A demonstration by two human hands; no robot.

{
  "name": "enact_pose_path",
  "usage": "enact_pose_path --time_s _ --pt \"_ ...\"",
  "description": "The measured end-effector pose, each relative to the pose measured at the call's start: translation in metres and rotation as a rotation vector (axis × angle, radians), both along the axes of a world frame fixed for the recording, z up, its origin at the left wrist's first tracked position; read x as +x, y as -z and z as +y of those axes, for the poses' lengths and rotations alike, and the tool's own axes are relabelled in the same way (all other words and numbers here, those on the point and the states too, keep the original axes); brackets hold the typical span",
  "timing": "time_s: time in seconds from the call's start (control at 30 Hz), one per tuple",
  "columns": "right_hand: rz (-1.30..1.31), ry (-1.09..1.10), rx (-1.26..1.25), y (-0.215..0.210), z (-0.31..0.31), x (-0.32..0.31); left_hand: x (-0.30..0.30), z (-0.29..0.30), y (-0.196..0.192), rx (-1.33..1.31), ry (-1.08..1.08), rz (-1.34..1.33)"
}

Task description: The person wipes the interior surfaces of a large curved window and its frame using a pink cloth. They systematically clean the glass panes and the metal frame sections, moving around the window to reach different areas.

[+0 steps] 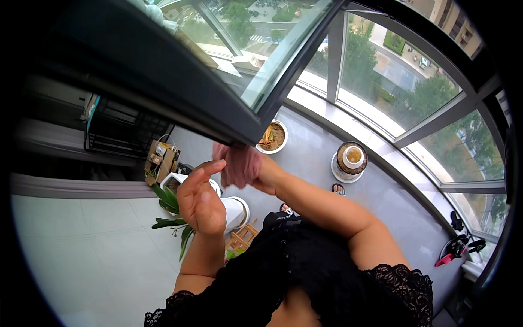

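A dusty-pink cloth [239, 166] is bunched in my right hand [268, 173], against the lower corner of a black-framed glass panel [239, 122]. The cloth and the frame hide most of that hand's fingers. Just left of the cloth, my left hand [201, 204] is raised with its fingers loosely bent and apart. Nothing shows in its grasp. Its fingertips come close to the cloth's left edge; whether they touch it I cannot tell.
Beyond the panel stand a white pot [280, 143] with a withered plant and a round stand [348, 173] holding a white cup. Left are a cardboard box [158, 162], a black wire rack [117, 131] and a leafy plant [169, 201]. Shoes [460, 248] lie right, below large windows [389, 76].
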State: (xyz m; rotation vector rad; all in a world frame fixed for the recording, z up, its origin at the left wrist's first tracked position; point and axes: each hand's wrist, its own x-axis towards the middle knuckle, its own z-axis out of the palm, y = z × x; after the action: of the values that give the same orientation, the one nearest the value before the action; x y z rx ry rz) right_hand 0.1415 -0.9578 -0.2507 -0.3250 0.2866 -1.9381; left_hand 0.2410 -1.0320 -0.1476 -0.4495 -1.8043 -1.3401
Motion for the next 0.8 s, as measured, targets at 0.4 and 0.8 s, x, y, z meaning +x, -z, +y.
enact_pose_path --time_s 0.4,0.8 --pt "0.095 0.509 0.488 -0.012 -0.025 0.045 0.06 -0.052 0.06 0.491 -0.333 -0.326" --pt "0.654 0.354 0.649 -0.048 0.001 0.077 0.021 -0.073 0.1 1.376 0.095 -0.656"
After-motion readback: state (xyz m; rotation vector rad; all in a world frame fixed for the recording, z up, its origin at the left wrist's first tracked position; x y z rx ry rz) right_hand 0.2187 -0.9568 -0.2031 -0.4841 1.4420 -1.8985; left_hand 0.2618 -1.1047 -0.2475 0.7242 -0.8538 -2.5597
